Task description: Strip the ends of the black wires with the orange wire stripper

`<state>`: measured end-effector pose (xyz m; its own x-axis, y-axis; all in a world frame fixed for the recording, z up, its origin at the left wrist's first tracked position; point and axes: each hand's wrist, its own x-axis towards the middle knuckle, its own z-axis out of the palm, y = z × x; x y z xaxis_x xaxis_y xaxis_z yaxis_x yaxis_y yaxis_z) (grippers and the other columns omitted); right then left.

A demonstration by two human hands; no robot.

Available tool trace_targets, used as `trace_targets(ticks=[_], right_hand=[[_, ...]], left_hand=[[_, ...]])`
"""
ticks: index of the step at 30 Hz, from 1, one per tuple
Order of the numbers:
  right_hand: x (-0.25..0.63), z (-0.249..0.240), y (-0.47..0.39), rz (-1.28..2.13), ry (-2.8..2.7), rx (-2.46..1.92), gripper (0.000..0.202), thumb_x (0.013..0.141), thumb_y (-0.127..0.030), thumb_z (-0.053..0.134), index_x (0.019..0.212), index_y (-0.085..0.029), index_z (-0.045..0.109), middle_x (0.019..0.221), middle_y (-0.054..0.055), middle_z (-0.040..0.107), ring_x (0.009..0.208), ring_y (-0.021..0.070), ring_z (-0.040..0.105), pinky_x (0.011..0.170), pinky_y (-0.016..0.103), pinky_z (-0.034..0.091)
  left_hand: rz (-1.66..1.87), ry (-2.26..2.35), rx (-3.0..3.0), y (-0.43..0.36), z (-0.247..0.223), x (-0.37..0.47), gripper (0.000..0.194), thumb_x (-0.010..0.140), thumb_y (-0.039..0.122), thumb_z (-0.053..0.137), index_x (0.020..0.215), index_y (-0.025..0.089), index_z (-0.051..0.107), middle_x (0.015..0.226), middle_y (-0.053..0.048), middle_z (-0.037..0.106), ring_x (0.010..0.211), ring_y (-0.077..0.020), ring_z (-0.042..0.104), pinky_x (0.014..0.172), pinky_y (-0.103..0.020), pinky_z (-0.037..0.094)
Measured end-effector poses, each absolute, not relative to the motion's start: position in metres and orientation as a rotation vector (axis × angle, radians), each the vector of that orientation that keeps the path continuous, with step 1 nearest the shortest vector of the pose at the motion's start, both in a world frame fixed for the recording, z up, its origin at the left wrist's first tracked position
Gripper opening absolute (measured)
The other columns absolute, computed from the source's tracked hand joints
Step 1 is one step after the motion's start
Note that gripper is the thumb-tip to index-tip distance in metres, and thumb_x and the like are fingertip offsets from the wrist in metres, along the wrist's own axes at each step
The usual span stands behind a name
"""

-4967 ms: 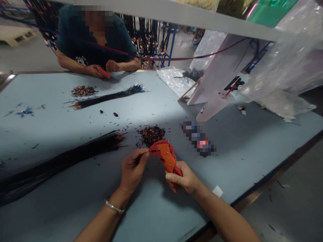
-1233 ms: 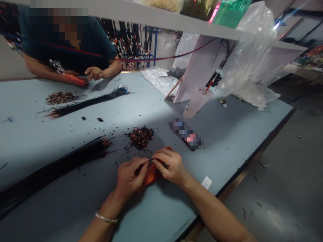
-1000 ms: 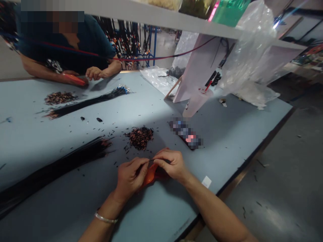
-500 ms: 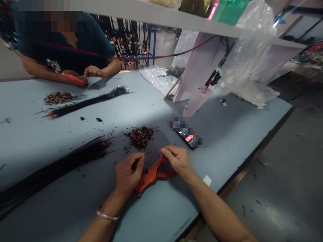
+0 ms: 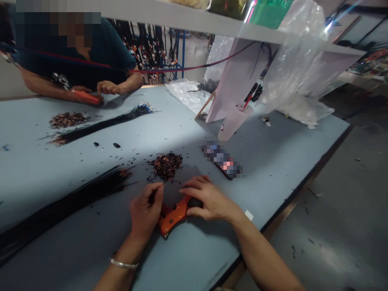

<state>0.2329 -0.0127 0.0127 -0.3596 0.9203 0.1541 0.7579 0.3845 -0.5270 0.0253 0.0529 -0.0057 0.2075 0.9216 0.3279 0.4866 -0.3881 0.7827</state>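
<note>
A thin dark wire (image 5: 165, 182) pokes out of the pinched fingertips of my left hand (image 5: 144, 210). Below and right of that hand, an orange wire stripper (image 5: 173, 218) lies on the table. My right hand (image 5: 209, 198) arches over the stripper's handle end, thumb and fingers apart on either side of it; whether it touches the handles is hard to tell. Just beyond both hands is a pile of short black and copper wire scraps (image 5: 166, 165). A thick bundle of black wires (image 5: 69, 206), with copper-coloured ends, lies to the left.
Past my right hand lie a phone (image 5: 222, 161) and a plastic cup (image 5: 235, 121) with a red straw. Across the table (image 5: 273, 161), a person's hand (image 5: 86, 96) holds an orange tool near another wire bundle (image 5: 103, 124) and scrap pile (image 5: 69, 120). A shelf (image 5: 182, 20) hangs overhead.
My right hand has let its pinch go and moved down and left, spreading over the stripper's handles. My left hand has shifted slightly left, still pinching the wire.
</note>
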Motion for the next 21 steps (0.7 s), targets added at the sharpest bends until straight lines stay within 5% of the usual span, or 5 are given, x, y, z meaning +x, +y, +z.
trace_targets(ticks=[4,13,21], right_hand=[[0.237,0.018,-0.018,0.551,-2.439,-1.434,0.072,0.073,-0.057,0.076,0.13,-0.019,0.055,0.133,0.015,0.056,0.12,0.0343,0.05,0.1,0.053,0.035],[0.229,0.017,-0.015,0.422,-2.458,-1.487,0.049,0.074,-0.038,0.074,0.116,-0.014,0.063,0.105,0.012,0.062,0.093,0.0271,0.056,0.088,0.045,0.041],[0.223,0.002,-0.011,0.374,-2.374,-1.404,0.051,0.076,-0.038,0.069,0.119,-0.013,0.058,0.107,0.013,0.062,0.099,0.0276,0.054,0.088,0.045,0.04]], left_hand=[[1.088,1.326,1.94,0.055,-0.004,0.025,0.022,0.086,0.037,0.056,0.079,0.02,0.07,0.064,0.003,0.069,0.054,-0.0115,0.06,0.054,-0.02,0.045],[1.039,1.4,1.852,0.055,-0.002,0.023,0.024,0.084,0.039,0.057,0.081,0.02,0.071,0.069,0.002,0.07,0.059,-0.0128,0.061,0.056,-0.021,0.046],[1.011,1.425,1.726,0.055,-0.001,0.024,0.028,0.083,0.045,0.058,0.083,0.02,0.07,0.062,0.003,0.066,0.053,-0.0124,0.058,0.052,-0.021,0.044]])
